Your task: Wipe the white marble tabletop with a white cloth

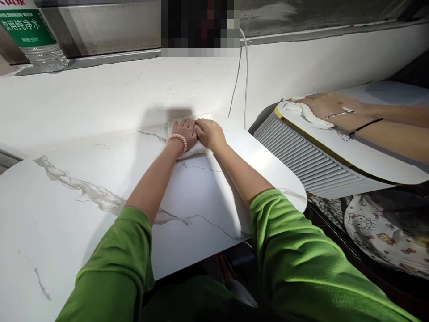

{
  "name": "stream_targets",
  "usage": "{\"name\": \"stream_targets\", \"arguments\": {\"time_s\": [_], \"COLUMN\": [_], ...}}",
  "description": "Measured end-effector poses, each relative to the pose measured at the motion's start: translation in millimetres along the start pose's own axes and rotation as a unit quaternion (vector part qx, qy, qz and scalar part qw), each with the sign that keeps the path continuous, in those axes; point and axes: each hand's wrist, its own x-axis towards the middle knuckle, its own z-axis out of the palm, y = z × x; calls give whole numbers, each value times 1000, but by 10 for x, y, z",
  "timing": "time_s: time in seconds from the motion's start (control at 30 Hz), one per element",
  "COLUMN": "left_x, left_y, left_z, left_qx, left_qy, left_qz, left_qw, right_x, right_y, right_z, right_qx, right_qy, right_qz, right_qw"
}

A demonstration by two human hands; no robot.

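A folded white cloth (195, 151) lies on a white marble-patterned tabletop (208, 192), close to the wall. My left hand (185, 133) rests palm down on the cloth, fingers stretched out flat, with a pink coiled band at the wrist. Beside it, my right hand (212, 135) bends over the cloth and presses on it, its fingertips meeting those of my left hand. The cloth's middle is hidden beneath both hands.
A water bottle (47, 53) stands on the ledge at upper left. A cable (246, 76) hangs down the wall. To the right, another person's hands (330, 105) press a white cloth (304, 112) on a ribbed-side white table (362, 156). Patterned fabric (385, 228) lies below.
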Motion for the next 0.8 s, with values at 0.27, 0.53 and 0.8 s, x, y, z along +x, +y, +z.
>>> {"name": "stream_targets", "arguments": {"time_s": [0.27, 0.53, 0.8], "left_x": [-440, -1831, -2507], "left_y": [108, 417, 529], "left_z": [-3, -16, 4], "left_qx": [17, 46, 49], "left_qy": [-4, -31, -27], "left_qz": [-29, 53, 48], "left_qw": [999, 997, 997], "right_x": [-319, -1664, -2152], "right_y": [-124, -718, -854], "right_z": [-23, -446, -584], "right_qx": [38, -18, 17], "right_qy": [17, -14, -22], "right_qz": [-39, -75, -140], "right_qw": [998, 997, 990]}}
